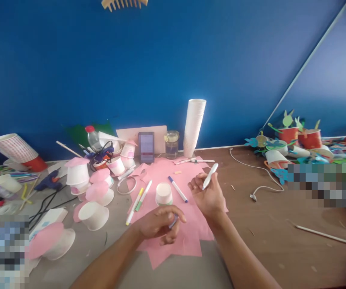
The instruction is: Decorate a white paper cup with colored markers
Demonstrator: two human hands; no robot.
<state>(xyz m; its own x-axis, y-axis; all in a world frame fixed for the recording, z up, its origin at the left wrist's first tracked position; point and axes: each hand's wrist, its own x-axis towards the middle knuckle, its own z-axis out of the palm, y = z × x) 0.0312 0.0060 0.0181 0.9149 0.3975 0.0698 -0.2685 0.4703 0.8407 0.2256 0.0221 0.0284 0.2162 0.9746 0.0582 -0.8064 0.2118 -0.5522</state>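
My right hand (207,194), palm up with fingers curled, holds a white marker (210,176) that slants up to the right above the pink paper (187,245). My left hand (162,224) is closed on a small bluish piece that looks like a marker cap (173,221), partly hidden by the fingers. Just beyond that hand a white paper cup (163,194) stands on the pink paper. A blue-capped marker (178,189) lies between the cup and my right hand. Left of the cup lie a green-ended marker (144,196) and a yellow-ended marker (134,206).
Cups with pink paper pieces (93,215) crowd the left, near a glue gun (48,180) and its cords. At the back stand a phone (146,147), a glass jar (172,144) and a tall cup stack (194,128). A white cable (260,167) and paper crafts (287,134) lie right.
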